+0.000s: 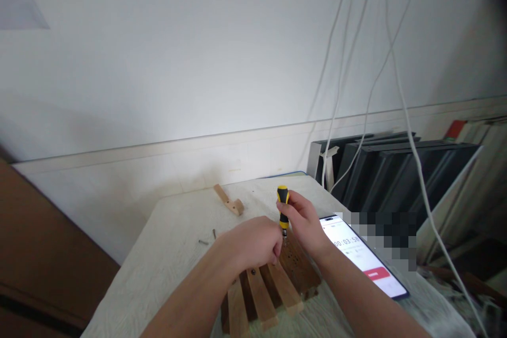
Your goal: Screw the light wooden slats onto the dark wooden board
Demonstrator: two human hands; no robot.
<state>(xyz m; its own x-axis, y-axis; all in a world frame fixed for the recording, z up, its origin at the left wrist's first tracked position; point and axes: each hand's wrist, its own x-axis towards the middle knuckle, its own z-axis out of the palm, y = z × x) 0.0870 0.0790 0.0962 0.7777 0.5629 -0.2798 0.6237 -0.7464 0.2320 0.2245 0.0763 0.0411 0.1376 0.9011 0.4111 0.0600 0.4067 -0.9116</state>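
Note:
My right hand (304, 222) grips a yellow and black screwdriver (282, 214), which stands nearly upright with its shaft pointing down. Beside that shaft, my left hand (253, 240) is closed, its fingers curled under and mostly hidden. It lies over the upper ends of several pale wooden slats (262, 298); whatever it pinches does not show. A dark screw head (253, 272) is visible in the middle slat. Under the slats is a darker brown wooden board (303, 266) with small holes. The screwdriver's tip meets the work close to my left fingers.
Loose screws (203, 243) lie left of my left hand. Farther back rests a curved wooden piece (230, 202). A phone (362, 261) showing a timer lies at right on the white-covered table (158, 253). White cables (400, 84) hang before dark panels (396, 169).

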